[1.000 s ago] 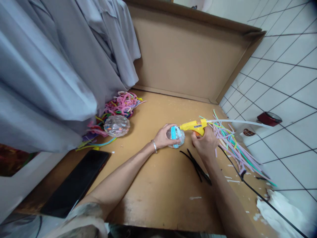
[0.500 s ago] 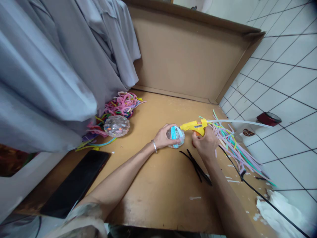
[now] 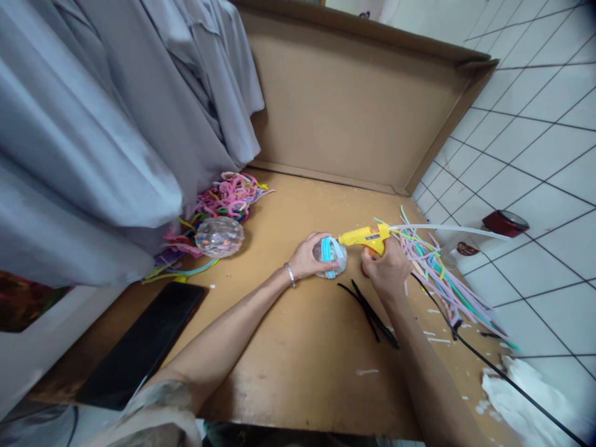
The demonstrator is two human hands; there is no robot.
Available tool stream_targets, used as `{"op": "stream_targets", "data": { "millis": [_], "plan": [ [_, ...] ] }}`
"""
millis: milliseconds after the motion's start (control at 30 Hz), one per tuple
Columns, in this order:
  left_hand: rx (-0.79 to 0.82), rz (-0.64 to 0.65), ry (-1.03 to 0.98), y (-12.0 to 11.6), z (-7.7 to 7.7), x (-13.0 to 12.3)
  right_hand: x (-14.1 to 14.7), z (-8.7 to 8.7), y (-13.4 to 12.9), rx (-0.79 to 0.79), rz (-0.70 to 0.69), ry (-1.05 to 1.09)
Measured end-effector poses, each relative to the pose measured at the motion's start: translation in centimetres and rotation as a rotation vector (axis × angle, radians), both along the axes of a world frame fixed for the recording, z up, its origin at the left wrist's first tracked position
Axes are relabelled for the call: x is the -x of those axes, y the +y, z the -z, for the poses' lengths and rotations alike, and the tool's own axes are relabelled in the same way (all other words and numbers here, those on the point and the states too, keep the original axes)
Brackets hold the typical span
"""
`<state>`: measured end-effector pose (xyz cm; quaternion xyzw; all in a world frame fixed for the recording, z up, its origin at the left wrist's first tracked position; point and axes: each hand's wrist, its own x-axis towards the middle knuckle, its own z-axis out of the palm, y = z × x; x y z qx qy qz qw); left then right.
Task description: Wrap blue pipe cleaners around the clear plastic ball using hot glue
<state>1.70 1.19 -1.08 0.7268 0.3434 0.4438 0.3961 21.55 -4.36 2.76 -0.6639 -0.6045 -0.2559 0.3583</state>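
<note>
My left hand is wrapped round a clear, round plastic container with blue and white pipe cleaner strips across it. A yellow hot glue gun is gripped in my right hand. Its nozzle points left, at the upper right edge of the container; whether it touches I cannot tell. A long translucent glue stick juts from the back of the gun. Just below the hands lie several black pipe cleaners on the wooden table.
Pink and mixed pipe cleaners pile up at left behind another clear round container. A black phone lies front left. Pastel pipe cleaners, a jar, a black cord and white tissue are at right. Cardboard stands behind.
</note>
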Motion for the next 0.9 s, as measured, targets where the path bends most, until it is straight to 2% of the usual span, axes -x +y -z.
{"op": "stream_targets", "data": {
  "millis": [900],
  "plan": [
    [-0.02,0.005,0.023,-0.04,-0.09,0.05,0.11,0.01,0.07,-0.009,-0.008,0.015]
  ]
}}
